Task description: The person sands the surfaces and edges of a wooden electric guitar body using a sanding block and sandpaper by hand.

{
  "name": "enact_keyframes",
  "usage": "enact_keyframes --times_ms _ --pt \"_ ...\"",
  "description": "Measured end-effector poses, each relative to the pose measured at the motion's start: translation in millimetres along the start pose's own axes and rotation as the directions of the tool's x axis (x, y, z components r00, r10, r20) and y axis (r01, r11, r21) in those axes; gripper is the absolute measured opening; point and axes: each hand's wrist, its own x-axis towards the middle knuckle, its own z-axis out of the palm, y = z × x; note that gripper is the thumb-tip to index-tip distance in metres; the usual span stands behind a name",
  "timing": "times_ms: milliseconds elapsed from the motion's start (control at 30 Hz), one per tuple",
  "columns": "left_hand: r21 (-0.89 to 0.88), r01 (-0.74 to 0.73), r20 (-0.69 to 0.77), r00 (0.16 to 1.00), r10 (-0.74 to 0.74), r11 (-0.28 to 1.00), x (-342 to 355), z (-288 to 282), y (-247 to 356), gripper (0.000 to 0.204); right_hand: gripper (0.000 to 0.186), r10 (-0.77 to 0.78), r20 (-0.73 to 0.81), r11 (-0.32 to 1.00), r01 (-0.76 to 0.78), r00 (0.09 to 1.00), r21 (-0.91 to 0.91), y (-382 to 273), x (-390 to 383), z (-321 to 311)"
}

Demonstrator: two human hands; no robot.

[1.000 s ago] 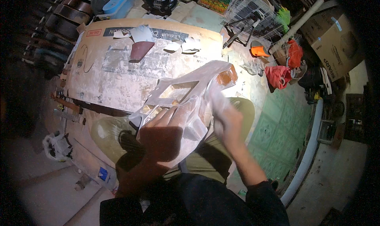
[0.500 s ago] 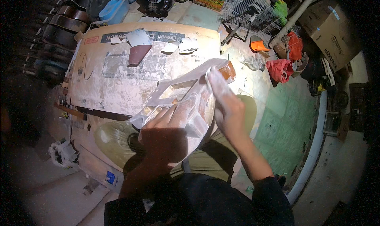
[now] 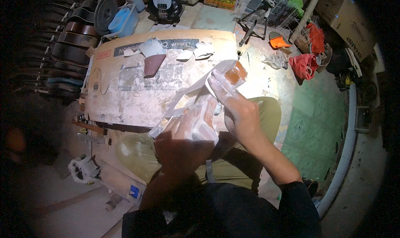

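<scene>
A dust-whitened electric guitar body point(image 3: 221, 68) with routed cavities is tilted above my lap, bare orange-brown wood showing at its far right end. My left hand point(image 3: 187, 117) is wrapped over the near part, its fingers across the cavities; a shadow covers the wrist. Near the far right end, my right hand point(image 3: 235, 102) presses its fingers to the side edge. A thin, pale-edged folded sheet, apparently sandpaper point(image 3: 209, 88), shows under those fingers. White dust coats both hands.
A dusty cardboard sheet point(image 3: 125, 98) lies ahead, carrying a maroon sandpaper piece point(image 3: 154, 65) and torn pale scraps point(image 3: 203, 50). Guitars point(image 3: 75, 40) line the left; a black guitar point(image 3: 164, 6) stands at the back. A wire cage point(image 3: 266, 8), red bag point(image 3: 303, 65) and long pale pipe point(image 3: 343, 154) are rightward.
My right hand has slid slightly left along the edge of the guitar body. The body has tipped, so its cavities show less. The whole view has shifted a little.
</scene>
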Motion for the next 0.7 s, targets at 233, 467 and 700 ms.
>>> enact_keyframes --times_ms 233,467,700 --pt "0.010 -0.014 0.008 1.000 0.013 1.000 -3 -12 -13 0.045 0.063 -0.103 0.000 0.994 0.103 0.995 0.029 -32 10 -14" --pt "0.001 -0.018 0.021 1.000 0.018 1.000 -7 -16 -18 0.046 0.056 -0.066 0.020 0.995 0.068 0.998 -0.077 -25 16 -4" --pt "-0.018 -0.022 0.016 1.000 0.022 1.000 -2 -16 -16 0.046 0.058 -0.035 -0.015 0.994 0.033 0.999 -0.105 -25 10 -5"
